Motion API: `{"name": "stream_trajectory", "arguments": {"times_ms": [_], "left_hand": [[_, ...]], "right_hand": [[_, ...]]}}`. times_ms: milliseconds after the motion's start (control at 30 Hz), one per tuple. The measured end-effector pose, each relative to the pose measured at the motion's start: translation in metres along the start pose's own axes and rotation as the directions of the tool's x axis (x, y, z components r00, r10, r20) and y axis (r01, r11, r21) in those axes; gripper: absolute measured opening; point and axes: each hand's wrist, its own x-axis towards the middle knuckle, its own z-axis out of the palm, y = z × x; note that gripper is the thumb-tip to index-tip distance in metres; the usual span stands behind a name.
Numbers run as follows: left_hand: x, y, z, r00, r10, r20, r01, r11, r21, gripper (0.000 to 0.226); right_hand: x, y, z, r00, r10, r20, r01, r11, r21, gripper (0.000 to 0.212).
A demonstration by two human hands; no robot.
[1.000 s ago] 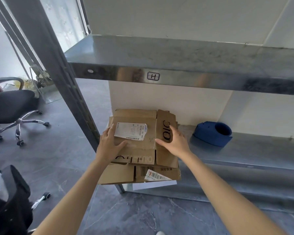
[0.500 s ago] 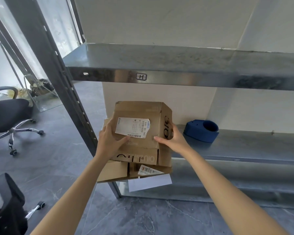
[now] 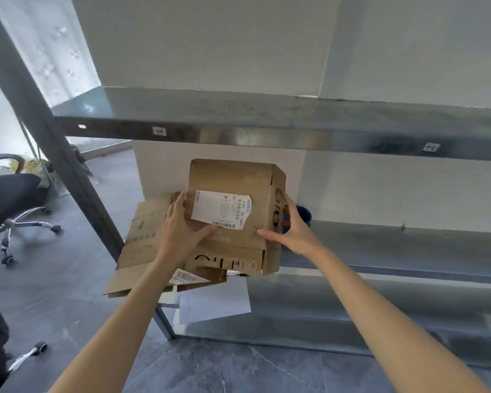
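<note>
**Head view: lifting the cardboard box clear of the rack**

We see the cardboard box point(image 3: 233, 177) held between both hands, in front of the gap between the upper shelf point(image 3: 267, 120) and the lower shelf point(image 3: 380, 245). It is tilted, with its shipping label point(image 3: 221, 209) facing us. Its lower edge sits over a flattened carton point(image 3: 145, 239) and a white sheet point(image 3: 214, 300) that jut out from the lower shelf.

The left hand point(image 3: 182, 231) lies against the box's left edge, its fingers straight and close together and its thumb spread across the front under the label. The right hand point(image 3: 292, 231) straddles the right front corner, with its fingers along the side panel and its thumb on the front face. A blue object point(image 3: 305, 215) sits just behind that hand.

We judge the step to be drawing the box out of the rack. To do it well:

1. We should press inward evenly from both sides, since thin cardboard buckles under a one-sided squeeze.
2. We should slide a few fingers under the base before taking the full weight.
3. We should lift straight toward us, so the loose carton and sheet are not dragged off and the top clears the upper shelf.
</note>
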Motion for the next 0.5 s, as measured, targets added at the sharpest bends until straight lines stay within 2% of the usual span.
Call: {"name": "stream_trajectory", "arguments": {"times_ms": [267, 500], "left_hand": [[-0.043, 0.068, 0.069, 0.998, 0.056, -0.041, -0.056, 0.998, -0.011, 0.115], [-0.047, 0.103, 0.119, 0.992, 0.112, 0.059, -0.109, 0.993, -0.045, 0.116]], "right_hand": [[-0.040, 0.032, -0.094, 1.000, 0.002, 0.021, 0.001, 0.989, -0.145, 0.131], [-0.066, 0.057, -0.152, 0.998, 0.039, -0.044, -0.045, 0.988, -0.150, 0.136]]}}
